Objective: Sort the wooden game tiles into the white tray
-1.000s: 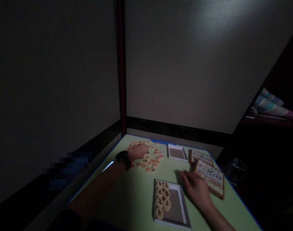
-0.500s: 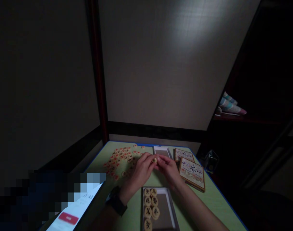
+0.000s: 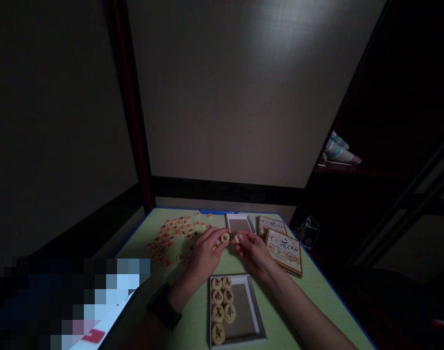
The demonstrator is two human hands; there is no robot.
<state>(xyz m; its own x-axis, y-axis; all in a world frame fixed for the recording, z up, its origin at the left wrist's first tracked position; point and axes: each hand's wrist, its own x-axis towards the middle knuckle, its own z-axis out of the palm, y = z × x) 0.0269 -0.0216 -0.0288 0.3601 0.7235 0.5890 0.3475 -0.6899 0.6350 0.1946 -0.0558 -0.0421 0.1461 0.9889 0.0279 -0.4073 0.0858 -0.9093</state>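
Note:
My left hand (image 3: pixel 203 253) pinches a round pale game piece with a black mark (image 3: pixel 225 237) above the green table (image 3: pixel 193 321). My right hand (image 3: pixel 254 253) pinches a second small round piece (image 3: pixel 236 238) right beside it, fingertips almost meeting. Below both hands lies a shallow white box tray (image 3: pixel 251 311) with several black-marked pieces (image 3: pixel 222 306) lined along its left side. A loose heap of round pieces, mostly red-marked (image 3: pixel 174 236), lies to the left of my left hand. A dark watch sits on my left wrist.
A second, empty white box tray (image 3: pixel 238 224) lies at the table's far edge. Two printed box lids (image 3: pixel 284 249) lie at the right. A lit phone screen (image 3: pixel 101 330) is at the lower left. Walls close in behind; a glass object (image 3: pixel 306 232) sits off the table's right.
My left hand left the heap with a piece and came to the middle. My right hand rose from the table to meet it; the hands now each hold one piece slightly apart.

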